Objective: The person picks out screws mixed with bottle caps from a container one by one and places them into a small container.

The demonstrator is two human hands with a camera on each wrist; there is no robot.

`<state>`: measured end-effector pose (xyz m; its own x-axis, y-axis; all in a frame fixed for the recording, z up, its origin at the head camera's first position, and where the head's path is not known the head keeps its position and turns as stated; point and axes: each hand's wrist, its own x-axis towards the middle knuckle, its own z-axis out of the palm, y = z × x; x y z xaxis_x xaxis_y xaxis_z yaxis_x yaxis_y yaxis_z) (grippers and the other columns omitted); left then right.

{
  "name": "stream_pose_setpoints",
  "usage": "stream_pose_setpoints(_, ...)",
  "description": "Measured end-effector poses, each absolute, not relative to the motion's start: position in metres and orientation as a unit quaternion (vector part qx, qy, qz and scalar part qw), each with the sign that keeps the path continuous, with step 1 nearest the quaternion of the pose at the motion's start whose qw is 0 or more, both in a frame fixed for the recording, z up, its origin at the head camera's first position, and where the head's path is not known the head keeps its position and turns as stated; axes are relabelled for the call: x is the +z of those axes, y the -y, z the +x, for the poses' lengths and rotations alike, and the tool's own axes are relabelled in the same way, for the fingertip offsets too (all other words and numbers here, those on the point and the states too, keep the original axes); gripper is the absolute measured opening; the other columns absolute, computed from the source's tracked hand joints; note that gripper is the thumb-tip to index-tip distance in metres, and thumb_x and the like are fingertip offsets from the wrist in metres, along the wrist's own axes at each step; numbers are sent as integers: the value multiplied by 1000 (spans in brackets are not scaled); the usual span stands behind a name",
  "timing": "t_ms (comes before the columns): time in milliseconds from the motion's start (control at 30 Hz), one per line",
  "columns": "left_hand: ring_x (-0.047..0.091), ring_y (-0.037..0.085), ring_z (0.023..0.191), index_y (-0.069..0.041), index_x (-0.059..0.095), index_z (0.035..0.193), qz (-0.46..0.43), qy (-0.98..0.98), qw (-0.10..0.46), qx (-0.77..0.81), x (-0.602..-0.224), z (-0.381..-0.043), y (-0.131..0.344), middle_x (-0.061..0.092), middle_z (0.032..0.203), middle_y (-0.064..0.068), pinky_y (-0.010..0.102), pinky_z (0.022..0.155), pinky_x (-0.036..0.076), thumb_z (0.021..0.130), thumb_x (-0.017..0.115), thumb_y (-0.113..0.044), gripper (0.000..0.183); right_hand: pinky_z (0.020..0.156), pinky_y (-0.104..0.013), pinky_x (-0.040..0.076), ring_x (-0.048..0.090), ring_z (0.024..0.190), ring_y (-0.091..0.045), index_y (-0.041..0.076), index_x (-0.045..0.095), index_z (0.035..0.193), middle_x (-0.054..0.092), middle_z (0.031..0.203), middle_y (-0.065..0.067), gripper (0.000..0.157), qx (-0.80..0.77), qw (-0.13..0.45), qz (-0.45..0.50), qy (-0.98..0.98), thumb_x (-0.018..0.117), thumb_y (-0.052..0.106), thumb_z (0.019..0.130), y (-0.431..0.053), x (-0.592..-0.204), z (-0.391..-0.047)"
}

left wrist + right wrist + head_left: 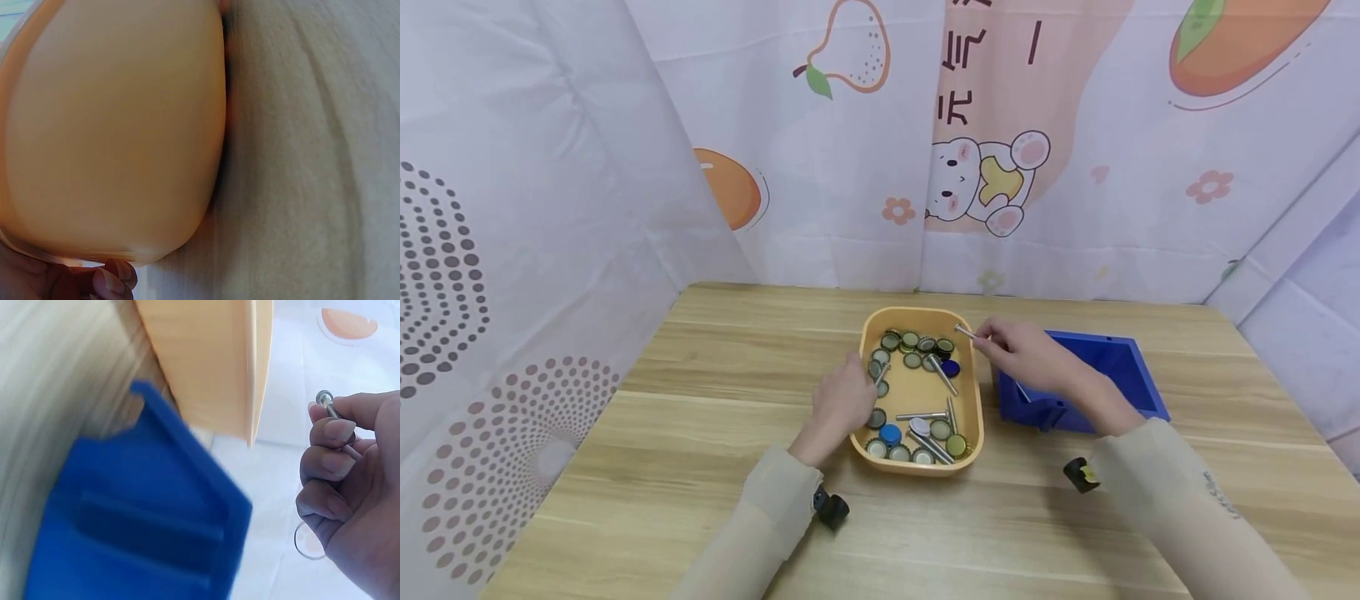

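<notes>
My right hand (1030, 354) pinches a metal bolt (964, 331) between thumb and fingers, above the right rim of a yellow plastic tub (979, 417). In the right wrist view the head of that bolt (324, 397) sticks out past the fingertips, and the other fingers are curled. On the tub's left side my left hand (844, 393) grips the rim, its fingertips showing curled at the tub's edge in the left wrist view. Several bottle caps lie in the tub, among them a blue cap (891, 434), along with several loose bolts (942, 373).
Right of the tub stands a blue plastic bin (1138, 367), partly hidden by my right forearm, with a slim metal piece (1022, 391) inside near its left side. Both containers rest on a wooden table (700, 433). A printed curtain (820, 183) hangs behind the table.
</notes>
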<state>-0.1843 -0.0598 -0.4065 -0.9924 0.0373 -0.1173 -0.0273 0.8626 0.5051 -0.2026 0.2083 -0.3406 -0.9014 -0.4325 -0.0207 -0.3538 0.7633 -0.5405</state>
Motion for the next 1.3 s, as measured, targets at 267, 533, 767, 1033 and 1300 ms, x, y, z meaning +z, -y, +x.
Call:
stream_pose_setpoints(267, 54, 22, 58, -3, 51, 117, -3, -960, 66, 270, -405, -183, 60, 56, 77, 7, 32, 49, 40, 97, 46, -20, 27, 62, -30, 42, 50, 67, -15, 2, 61, 114, 63, 84, -9, 31, -251, 64, -196, -946, 46, 27, 105, -230, -328, -203)
stream_pose_setpoints(533, 53, 21, 58, -4, 50, 116, 1, -963, 65, 260, -404, -182, 59, 55, 75, 6, 32, 49, 39, 98, 46, -21, 25, 60, -30, 40, 49, 67, -16, 1, 62, 110, 56, 77, -3, 30, -229, 52, -181, -955, 47, 26, 104, -254, -328, -206)
stream_pose_setpoints(767, 53, 21, 58, -4, 50, 116, 2, -964, 68, 259, -405, -183, 59, 55, 75, 6, 32, 49, 39, 97, 47, -21, 26, 65, -31, 42, 51, 72, -16, 1, 64, 110, 62, 82, -7, 28, -207, 57, -182, -959, 49, 24, 104, -269, -331, -206)
stream_pose_setpoints(1033, 52, 21, 57, -3, 50, 119, 2, -964, 67, 258, -404, -183, 58, 55, 74, 7, 32, 49, 39, 98, 46, -21, 28, 65, -30, 43, 52, 72, -14, 0, 63, 108, 64, 85, -6, 26, -189, 74, -185, -961, 50, 22, 103, -282, -337, -204)
stream_pose_setpoints(1300, 53, 22, 58, -3, 50, 119, -2, -965, 65, 252, -404, -182, 58, 55, 75, 7, 33, 50, 40, 98, 46, -21, 29, 61, -28, 42, 51, 60, -11, -1, 62, 105, 58, 68, 0, 25, -178, 93, -193, -960, 49, 20, 103, -288, -344, -201)
